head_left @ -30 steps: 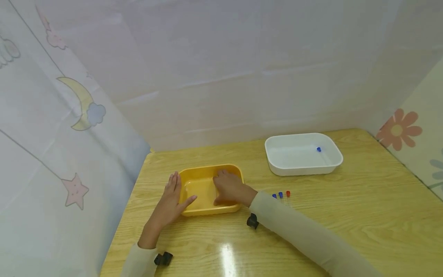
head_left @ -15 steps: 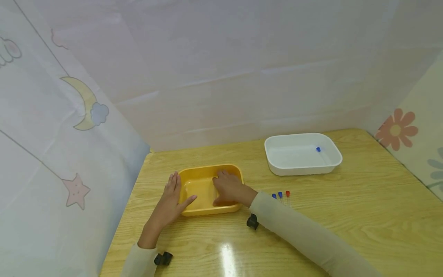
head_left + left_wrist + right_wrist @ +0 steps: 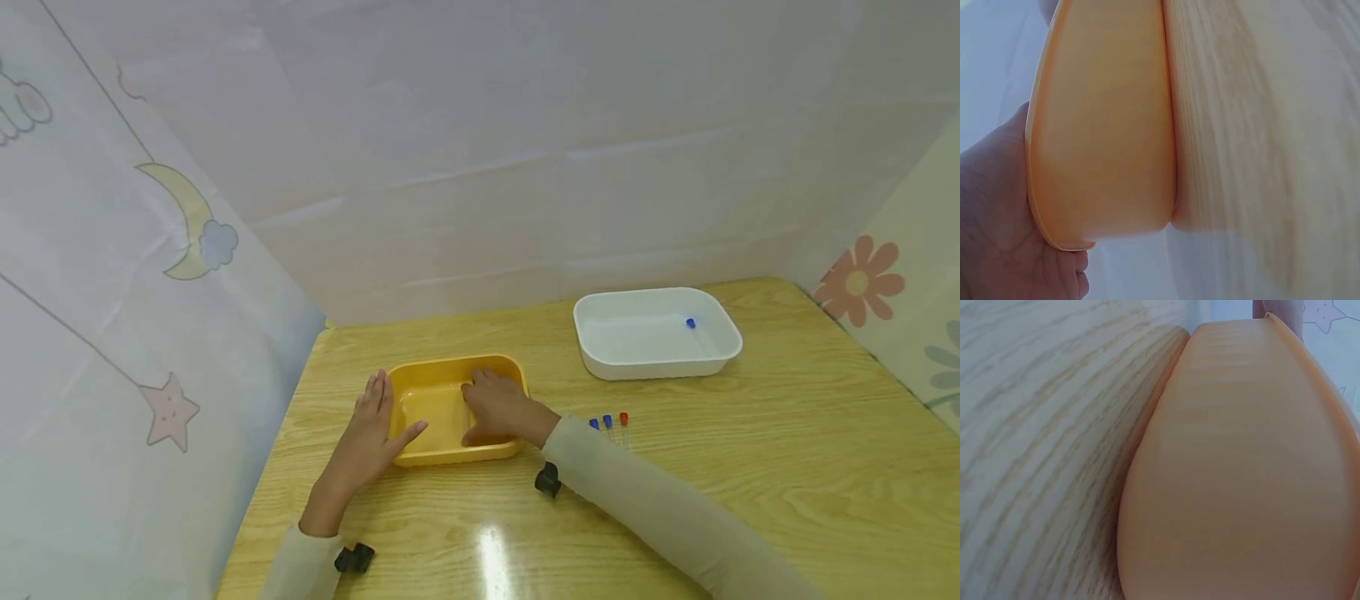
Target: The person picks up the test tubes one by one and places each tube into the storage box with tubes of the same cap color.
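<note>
A yellow tray (image 3: 431, 457) stands on the table. My left hand (image 3: 365, 433) lies along its left end, fingers straight on the outside, thumb reaching over the near rim. My right hand (image 3: 495, 408) is down inside the tray's right half, fingers bent and thumb apart. Between its fingertips and thumb runs a faint clear edge, seemingly a clear test tube (image 3: 469, 415); the rest is hidden by the hand. In the left wrist view, the left palm rests against the tray wall (image 3: 1104, 125). The right wrist view shows only the tray's outer wall (image 3: 1241, 475), not the right hand's fingers.
Right of the tray lie two blue-capped test tubes (image 3: 607, 422) and a red-capped test tube (image 3: 624, 418), partly behind the right sleeve (image 3: 645, 492). A white tray (image 3: 652, 369) at the back right holds a blue-capped tube (image 3: 691, 323). Printed cloth hangs behind the table.
Both hands and the yellow tray keep their places. Only the head view shifts very slightly.
</note>
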`<move>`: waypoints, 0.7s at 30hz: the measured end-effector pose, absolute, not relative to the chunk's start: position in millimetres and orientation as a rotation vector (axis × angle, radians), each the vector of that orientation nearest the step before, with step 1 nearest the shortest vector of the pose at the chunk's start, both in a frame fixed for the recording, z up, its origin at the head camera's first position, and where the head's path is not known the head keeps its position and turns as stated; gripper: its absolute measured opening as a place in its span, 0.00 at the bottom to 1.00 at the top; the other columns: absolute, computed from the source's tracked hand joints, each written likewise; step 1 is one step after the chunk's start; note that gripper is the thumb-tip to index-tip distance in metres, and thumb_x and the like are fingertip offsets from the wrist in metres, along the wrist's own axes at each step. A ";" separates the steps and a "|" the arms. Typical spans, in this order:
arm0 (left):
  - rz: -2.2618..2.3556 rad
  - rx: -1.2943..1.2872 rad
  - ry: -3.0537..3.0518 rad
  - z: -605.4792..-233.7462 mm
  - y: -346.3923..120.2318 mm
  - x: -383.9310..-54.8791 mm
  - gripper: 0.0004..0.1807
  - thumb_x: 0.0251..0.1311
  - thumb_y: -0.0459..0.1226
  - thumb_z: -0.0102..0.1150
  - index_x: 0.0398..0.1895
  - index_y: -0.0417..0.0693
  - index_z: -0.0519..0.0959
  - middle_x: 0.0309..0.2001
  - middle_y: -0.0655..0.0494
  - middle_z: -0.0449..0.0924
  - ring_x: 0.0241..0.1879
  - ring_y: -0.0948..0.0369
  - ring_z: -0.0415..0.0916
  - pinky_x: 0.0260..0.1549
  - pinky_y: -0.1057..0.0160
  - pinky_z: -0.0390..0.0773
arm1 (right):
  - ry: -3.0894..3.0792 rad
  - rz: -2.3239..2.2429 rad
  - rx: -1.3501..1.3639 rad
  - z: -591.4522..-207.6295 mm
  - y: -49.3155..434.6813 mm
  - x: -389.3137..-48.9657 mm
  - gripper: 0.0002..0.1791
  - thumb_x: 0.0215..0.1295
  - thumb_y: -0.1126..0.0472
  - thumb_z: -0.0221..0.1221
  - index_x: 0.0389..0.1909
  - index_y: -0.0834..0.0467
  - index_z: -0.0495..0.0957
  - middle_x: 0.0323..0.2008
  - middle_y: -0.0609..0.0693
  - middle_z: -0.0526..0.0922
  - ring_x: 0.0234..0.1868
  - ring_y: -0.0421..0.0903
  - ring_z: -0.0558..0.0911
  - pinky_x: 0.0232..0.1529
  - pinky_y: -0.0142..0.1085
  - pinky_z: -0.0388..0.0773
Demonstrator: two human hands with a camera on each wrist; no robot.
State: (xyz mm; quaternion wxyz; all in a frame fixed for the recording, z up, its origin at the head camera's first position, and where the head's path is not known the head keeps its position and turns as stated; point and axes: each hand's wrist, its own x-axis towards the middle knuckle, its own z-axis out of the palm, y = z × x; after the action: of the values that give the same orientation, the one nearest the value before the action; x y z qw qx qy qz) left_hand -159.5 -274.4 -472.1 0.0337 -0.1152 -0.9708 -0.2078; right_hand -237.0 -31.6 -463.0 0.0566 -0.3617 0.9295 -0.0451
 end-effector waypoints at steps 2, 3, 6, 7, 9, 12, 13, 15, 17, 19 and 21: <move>-0.614 -0.353 -2.991 -471.4 -274.3 -159.8 0.57 0.70 0.64 0.49 0.80 0.33 0.36 0.81 0.43 0.27 0.80 0.46 0.26 0.75 0.39 0.38 | 2.817 -0.144 -1.094 -462.3 -31.5 -236.8 0.44 0.49 0.31 0.73 0.58 0.59 0.80 0.53 0.54 0.76 0.48 0.49 0.74 0.44 0.41 0.77; -0.601 -0.351 -2.995 -471.0 -274.2 -159.8 0.57 0.70 0.64 0.49 0.80 0.33 0.37 0.81 0.42 0.27 0.80 0.45 0.27 0.75 0.39 0.38 | 2.816 -0.145 -1.094 -462.0 -31.4 -236.7 0.44 0.49 0.31 0.73 0.58 0.59 0.80 0.53 0.54 0.76 0.49 0.49 0.74 0.44 0.41 0.77; -0.565 -0.349 -3.005 -469.9 -274.3 -159.3 0.57 0.70 0.65 0.49 0.80 0.33 0.37 0.81 0.42 0.28 0.80 0.44 0.29 0.75 0.39 0.37 | 2.814 -0.151 -1.095 -460.9 -31.3 -236.4 0.42 0.49 0.31 0.73 0.56 0.58 0.80 0.52 0.53 0.76 0.48 0.49 0.74 0.45 0.41 0.77; -0.559 -0.348 -3.007 -469.7 -274.2 -159.3 0.57 0.70 0.65 0.49 0.80 0.33 0.37 0.81 0.42 0.28 0.80 0.44 0.29 0.75 0.39 0.38 | 2.814 -0.154 -1.097 -460.4 -31.1 -236.3 0.42 0.49 0.31 0.73 0.55 0.58 0.80 0.51 0.53 0.76 0.48 0.49 0.74 0.45 0.41 0.77; -0.546 -0.344 -3.015 -469.5 -274.1 -159.0 0.57 0.70 0.65 0.48 0.80 0.32 0.37 0.81 0.41 0.28 0.80 0.44 0.29 0.75 0.39 0.38 | 2.815 -0.156 -1.101 -459.0 -30.5 -235.8 0.41 0.49 0.31 0.73 0.55 0.57 0.81 0.50 0.52 0.76 0.48 0.48 0.74 0.44 0.41 0.77; -0.544 -0.338 -3.026 -468.8 -273.7 -158.7 0.57 0.70 0.65 0.48 0.80 0.32 0.37 0.81 0.41 0.27 0.80 0.44 0.29 0.75 0.40 0.38 | 2.814 -0.161 -1.104 -456.8 -29.5 -234.6 0.42 0.49 0.31 0.73 0.57 0.57 0.81 0.50 0.52 0.77 0.49 0.49 0.75 0.45 0.42 0.77; -0.539 -0.338 -3.028 -468.6 -273.5 -158.7 0.57 0.70 0.65 0.48 0.80 0.32 0.37 0.81 0.41 0.27 0.80 0.44 0.29 0.75 0.40 0.38 | 2.813 -0.165 -1.105 -456.2 -29.1 -234.0 0.44 0.49 0.31 0.73 0.59 0.58 0.80 0.51 0.53 0.77 0.49 0.49 0.75 0.46 0.42 0.78; -0.537 -0.336 -3.035 -468.2 -273.2 -158.8 0.57 0.70 0.66 0.47 0.80 0.32 0.37 0.81 0.42 0.27 0.80 0.44 0.29 0.75 0.41 0.38 | 2.816 -0.168 -1.105 -455.2 -28.3 -233.0 0.47 0.50 0.31 0.72 0.63 0.58 0.78 0.53 0.54 0.77 0.52 0.50 0.76 0.48 0.43 0.78; -0.533 -0.335 -3.037 -468.1 -273.0 -159.1 0.57 0.70 0.66 0.47 0.80 0.32 0.37 0.81 0.42 0.27 0.80 0.44 0.29 0.75 0.41 0.38 | 2.820 -0.183 -1.113 -454.2 -27.3 -232.0 0.49 0.51 0.31 0.71 0.66 0.59 0.76 0.55 0.54 0.77 0.54 0.50 0.76 0.51 0.43 0.79; -0.528 -0.336 -3.038 -468.2 -272.9 -159.4 0.57 0.70 0.66 0.47 0.80 0.32 0.37 0.81 0.42 0.27 0.80 0.44 0.30 0.75 0.41 0.39 | 2.825 -0.207 -1.122 -452.6 -26.1 -230.7 0.50 0.53 0.31 0.70 0.68 0.60 0.74 0.58 0.55 0.76 0.56 0.51 0.76 0.54 0.44 0.79; -0.529 -0.337 -3.041 -468.3 -272.8 -159.6 0.57 0.70 0.66 0.47 0.80 0.32 0.37 0.81 0.42 0.27 0.80 0.44 0.29 0.75 0.41 0.38 | 2.833 -0.235 -1.133 -450.8 -24.6 -229.4 0.49 0.54 0.31 0.70 0.68 0.60 0.73 0.59 0.56 0.76 0.57 0.52 0.77 0.56 0.45 0.78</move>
State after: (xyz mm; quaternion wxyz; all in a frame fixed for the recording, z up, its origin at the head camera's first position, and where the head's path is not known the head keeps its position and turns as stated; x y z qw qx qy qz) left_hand -159.6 -272.8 -468.3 0.0183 -0.1084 -0.9792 -0.1704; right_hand -229.4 -24.6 -450.8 0.0406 -0.3699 0.9250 -0.0768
